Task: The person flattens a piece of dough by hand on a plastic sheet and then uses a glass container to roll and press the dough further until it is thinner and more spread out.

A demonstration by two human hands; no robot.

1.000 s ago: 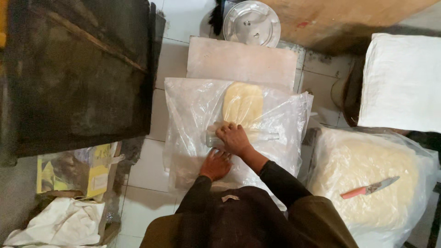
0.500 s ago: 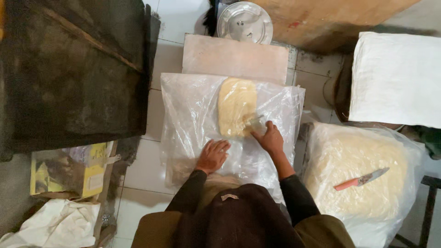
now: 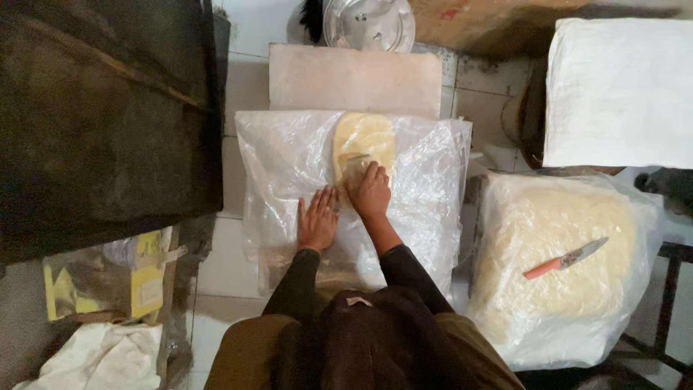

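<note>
A pale yellow slab of dough (image 3: 364, 137) lies under a clear plastic sheet (image 3: 281, 159) on a board. My right hand (image 3: 369, 191) presses a small flat piece (image 3: 355, 165) against the near end of the dough, fingers closed over it. My left hand (image 3: 317, 219) lies flat and spread on the plastic just to the left, holding the sheet down.
A tan board (image 3: 354, 78) lies beyond the plastic, with a round metal lid (image 3: 368, 22) behind it. At right a big bag of dough (image 3: 556, 267) carries a knife with an orange handle (image 3: 567, 258). A white sack (image 3: 621, 90) is far right, a dark slab (image 3: 101, 123) at left.
My right hand slid from the near middle of the sheet out to the right and now sits on the dough's near end. My left hand moved up and flattened on the plastic.
</note>
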